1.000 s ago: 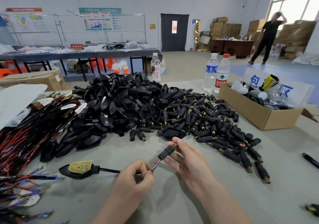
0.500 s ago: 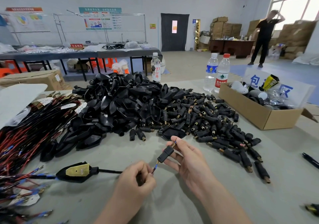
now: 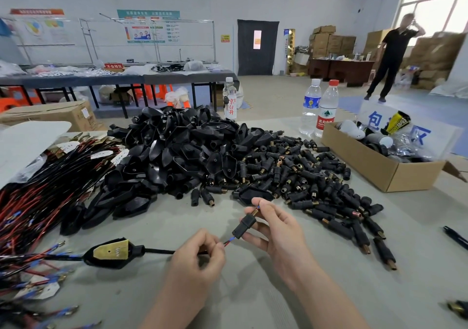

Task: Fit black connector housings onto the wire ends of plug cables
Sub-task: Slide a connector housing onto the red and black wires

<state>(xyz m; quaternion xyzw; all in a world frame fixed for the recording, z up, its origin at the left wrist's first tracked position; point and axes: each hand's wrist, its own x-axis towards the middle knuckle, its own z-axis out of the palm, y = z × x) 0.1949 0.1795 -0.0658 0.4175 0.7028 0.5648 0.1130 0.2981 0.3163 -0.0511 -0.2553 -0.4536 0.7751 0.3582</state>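
The right hand [image 3: 276,230] grips a black housing [image 3: 244,225] just above the surface [image 3: 177,217], fingers curled round it. The left hand [image 3: 195,255] pinches the cable [image 3: 159,251] just behind the red and blue wires [image 3: 229,240], which enter the housing's lower end. Pushed from too far back, the thin wires could buckle, or one could snag inside; a slack grip might let the housing twist

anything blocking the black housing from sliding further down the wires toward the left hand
Nothing visible does. The connector housing, pinched in the right hand, already sits on the wires. Only a short bare red and blue stretch of them runs from it to the left hand, which pinches the cable.
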